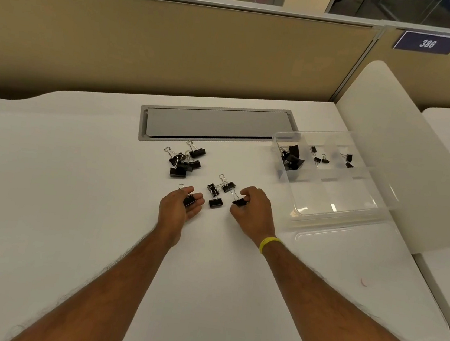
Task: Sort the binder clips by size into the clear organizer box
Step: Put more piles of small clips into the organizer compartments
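The left hand (181,206) lies palm-in on the white desk (75,180), near its middle. Its thumb and almost straight fingers hold a black binder clip (189,200), whose wire handle pokes out past the fingertips towards the far edge. The right hand (253,206) is curled, knuckles up, and its fingertips pinch a second clip (239,202) that sits just on the desk surface. A yellow wristband (270,244) circles the right wrist.

Between the two hands, three loose clips (217,192) lie close together, one of them directly between the fingertips of both hands. Further towards the far edge, a tangled pile of clips (183,164) rests just in front of a grey hatch (218,125) set flush into the desk.

The clear organizer box (335,209) stands open at the right edge of the desk, beside a white side panel (392,134), and its lid (345,241) lies flat on the near side. The large clips (292,157) fill the far-left compartment. A few small clips (319,156) lie in the compartment next to it, and two more clips (348,160) sit in the far-right one. The near compartments hold none.

A beige partition (176,51) runs behind the far edge, and a blue sign (428,43) on the partition of the neighbouring desk reads 386.
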A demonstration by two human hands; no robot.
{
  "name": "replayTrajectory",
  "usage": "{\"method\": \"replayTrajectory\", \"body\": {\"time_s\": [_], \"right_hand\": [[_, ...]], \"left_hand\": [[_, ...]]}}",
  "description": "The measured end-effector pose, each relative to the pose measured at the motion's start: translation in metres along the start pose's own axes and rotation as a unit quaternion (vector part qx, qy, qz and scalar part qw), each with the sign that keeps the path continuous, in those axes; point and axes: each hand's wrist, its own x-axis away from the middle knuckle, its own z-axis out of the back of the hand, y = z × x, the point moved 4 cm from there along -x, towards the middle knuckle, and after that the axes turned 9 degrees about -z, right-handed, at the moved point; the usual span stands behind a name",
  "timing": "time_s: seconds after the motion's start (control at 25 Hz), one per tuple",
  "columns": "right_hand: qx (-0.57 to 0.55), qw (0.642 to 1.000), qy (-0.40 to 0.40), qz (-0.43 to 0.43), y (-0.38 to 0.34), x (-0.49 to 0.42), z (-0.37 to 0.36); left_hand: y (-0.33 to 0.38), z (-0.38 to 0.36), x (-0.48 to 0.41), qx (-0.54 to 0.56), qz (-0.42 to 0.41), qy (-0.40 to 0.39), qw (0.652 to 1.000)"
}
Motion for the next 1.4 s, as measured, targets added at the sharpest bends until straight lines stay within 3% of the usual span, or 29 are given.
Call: {"method": "replayTrajectory", "body": {"time_s": [0.16,0.36,0.48,0.6,0.8,0.92,1.4], "right_hand": [[-0.103,0.987,-0.039,0.115,-0.025,0.022,-0.014],[-0.100,0.982,-0.086,0.137,-0.039,0.025,-0.024],[-0.094,0.985,-0.041,0.141,-0.031,0.017,-0.016],[-0.002,0.991,0.007,0.134,-0.023,0.000,-0.010],[0.163,0.973,-0.110,0.124,-0.026,-0.012,-0.033],[0.215,0.960,-0.111,0.139,-0.025,-0.008,-0.043],[0.090,0.988,-0.057,0.116,-0.030,-0.016,-0.028]], "left_hand": [[-0.004,-0.011,0.002,0.029,0.019,-0.023,0.999],[-0.005,-0.019,0.007,0.121,0.085,-0.090,0.985],[-0.004,-0.014,0.003,0.122,0.085,-0.090,0.985],[-0.002,-0.007,0.000,0.112,0.082,-0.065,0.988],[0.000,0.004,-0.007,0.056,0.067,-0.035,0.996],[0.000,0.008,-0.010,0.045,0.063,-0.025,0.997],[-0.003,0.006,-0.012,0.040,0.057,-0.005,0.998]]}}
